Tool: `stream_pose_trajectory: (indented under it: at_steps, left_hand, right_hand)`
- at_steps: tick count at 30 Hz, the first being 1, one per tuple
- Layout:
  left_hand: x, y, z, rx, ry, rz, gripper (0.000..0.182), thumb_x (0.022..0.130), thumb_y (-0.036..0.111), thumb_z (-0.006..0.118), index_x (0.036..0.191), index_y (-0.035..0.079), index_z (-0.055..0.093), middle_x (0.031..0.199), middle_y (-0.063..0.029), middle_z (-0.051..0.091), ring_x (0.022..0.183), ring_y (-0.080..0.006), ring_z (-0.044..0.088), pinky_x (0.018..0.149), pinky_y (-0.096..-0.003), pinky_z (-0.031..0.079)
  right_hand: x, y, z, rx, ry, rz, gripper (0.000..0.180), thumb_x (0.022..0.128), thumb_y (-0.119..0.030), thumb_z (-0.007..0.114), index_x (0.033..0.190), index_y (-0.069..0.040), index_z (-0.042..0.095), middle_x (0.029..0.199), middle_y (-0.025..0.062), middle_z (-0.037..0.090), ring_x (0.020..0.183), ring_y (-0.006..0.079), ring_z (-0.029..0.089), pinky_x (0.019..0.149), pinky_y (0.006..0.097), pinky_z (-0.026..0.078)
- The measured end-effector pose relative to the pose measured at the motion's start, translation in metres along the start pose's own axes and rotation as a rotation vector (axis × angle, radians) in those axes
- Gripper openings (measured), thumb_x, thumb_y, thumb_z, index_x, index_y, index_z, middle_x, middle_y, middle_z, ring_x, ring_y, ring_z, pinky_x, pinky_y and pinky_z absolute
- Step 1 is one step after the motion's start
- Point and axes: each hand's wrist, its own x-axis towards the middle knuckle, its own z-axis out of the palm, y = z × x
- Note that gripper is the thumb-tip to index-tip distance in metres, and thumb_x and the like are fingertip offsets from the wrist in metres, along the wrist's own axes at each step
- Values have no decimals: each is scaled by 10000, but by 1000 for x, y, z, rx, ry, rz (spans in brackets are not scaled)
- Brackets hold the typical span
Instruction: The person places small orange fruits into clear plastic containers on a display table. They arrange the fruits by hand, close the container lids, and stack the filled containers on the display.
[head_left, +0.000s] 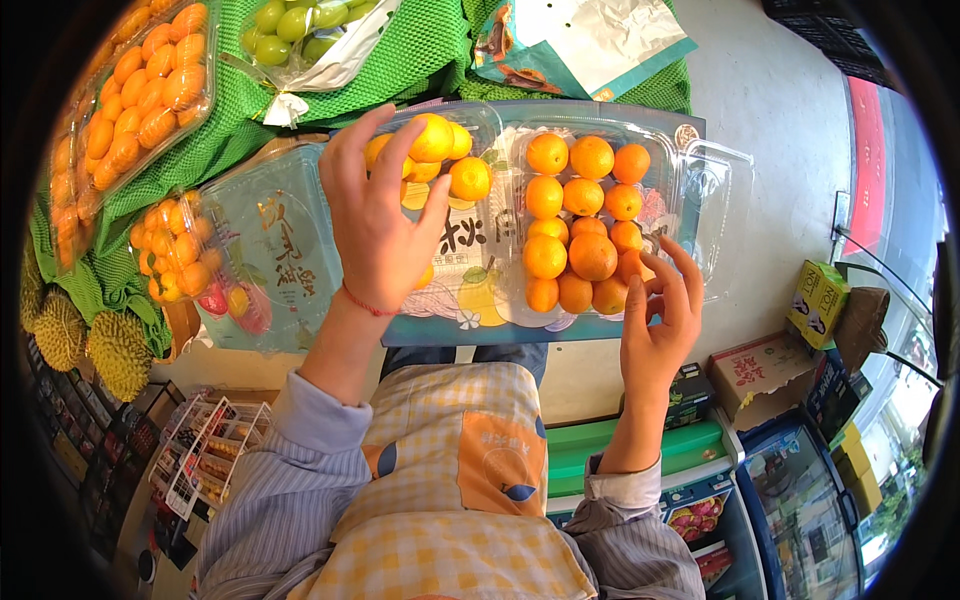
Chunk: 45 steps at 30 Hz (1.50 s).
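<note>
My left hand (381, 214) is raised over the left clear plastic tray (480, 120), its fingers spread with nothing held between them. Several oranges (471, 178) lie near its thumb and fingertips, partly hidden by the hand. On the right, another clear plastic tray (660, 161) holds oranges (583, 196) in rows, with some stacked on top toward the near end. My right hand (666, 300) is at that tray's near right corner. Its thumb and index finger pinch a small orange (631, 266) at its right edge.
Both trays rest on a printed gift box (487, 330). A clear lid (724, 210) extends rightward. At left lie another printed box (262, 247), packed orange fruit (146, 97) and durians (120, 352). Bagged green grapes (300, 30) sit on green mesh (420, 56).
</note>
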Motion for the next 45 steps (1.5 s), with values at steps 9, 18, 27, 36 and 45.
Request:
stream_pose_trajectory:
  at_steps: [9, 18, 27, 36, 45]
  left_hand:
    - [23, -59, 31, -148, -12, 232, 507, 704, 213, 837, 1150, 112, 618, 1083, -74, 589, 909, -259, 621, 769, -359, 525]
    - [-5, -30, -23, -1926, -486, -860, 571, 1024, 525, 243, 1099, 37, 531, 874, -74, 549, 707, -205, 570, 639, -341, 476]
    - [-36, -22, -10, -1699, -362, -935, 535, 1013, 523, 290, 1050, 55, 545, 907, -70, 563, 722, -204, 570, 671, -351, 475]
    - [-40, -29, -22, -1347, -367, -753, 444, 975, 321, 530, 1302, 29, 461, 1078, -73, 564, 812, -153, 569, 722, -316, 484]
    - [-17, 31, 8, -722, -493, -228, 554, 742, 61, 759, 1238, 65, 512, 1155, -114, 624, 1027, -267, 623, 881, -348, 505]
  right_hand:
    - [22, -60, 125, -470, -357, -345, 546, 753, -70, 657, 1246, 94, 489, 1280, 249, 531, 657, 237, 701, 541, 280, 553]
    - [29, -53, 145, -462, -450, -231, 367, 766, -103, 680, 1058, 12, 491, 1006, 175, 583, 671, 251, 697, 530, 303, 556]
    - [3, -36, 166, -547, -662, -317, 226, 761, -109, 670, 961, -25, 606, 990, 143, 577, 773, 262, 675, 604, 317, 558]
    - [-17, -35, 144, -287, -627, -419, 290, 748, -64, 714, 1011, -8, 606, 956, 142, 603, 793, 283, 639, 634, 303, 545]
    - [41, 13, 1, 281, 33, 306, 353, 787, -18, 741, 1099, -16, 577, 1042, 107, 631, 915, 187, 636, 762, 292, 521]
